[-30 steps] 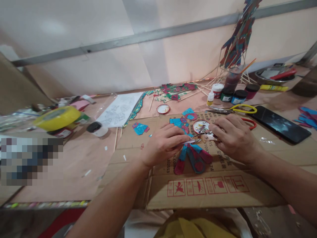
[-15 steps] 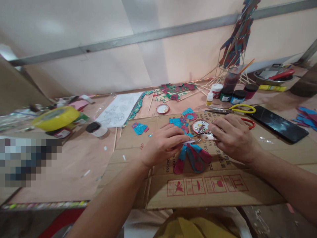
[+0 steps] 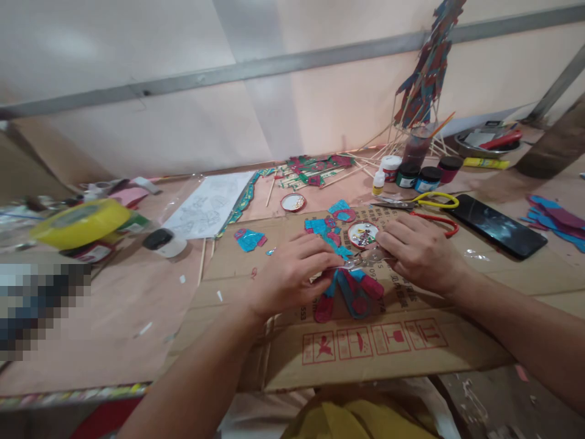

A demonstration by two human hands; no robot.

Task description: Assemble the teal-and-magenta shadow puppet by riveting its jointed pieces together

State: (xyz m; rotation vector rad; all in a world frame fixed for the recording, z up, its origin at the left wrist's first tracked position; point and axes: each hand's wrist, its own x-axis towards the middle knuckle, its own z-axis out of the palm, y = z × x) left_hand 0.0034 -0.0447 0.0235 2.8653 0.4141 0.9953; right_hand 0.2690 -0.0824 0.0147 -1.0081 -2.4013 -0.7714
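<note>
A flat sheet of cardboard (image 3: pixel 388 347) lies in front of me with a blue and red painted puppet piece (image 3: pixel 350 292) on it. My left hand (image 3: pixel 292 274) rests on the piece's upper end, its fingers curled and pinched on it. My right hand (image 3: pixel 420 253) is closed around a small metal tool (image 3: pixel 363 261) whose tip meets the piece between the two hands. Just beyond the fingers sits a small round lid (image 3: pixel 363 235) with several tiny metal bits in it.
More painted cut-outs (image 3: pixel 249 239) lie on the cardboard. Yellow-handled scissors (image 3: pixel 432 200), a black phone (image 3: pixel 498 225), paint jars (image 3: pixel 427 178) and a jar of sticks (image 3: pixel 415 149) stand at the back right. A yellow tape roll (image 3: pixel 80 222) and a drawing sheet (image 3: pixel 208 204) lie left.
Both hands have stayed together on the puppet piece. The view has shifted slightly, so everything sits a little further left and lower in the picture.
</note>
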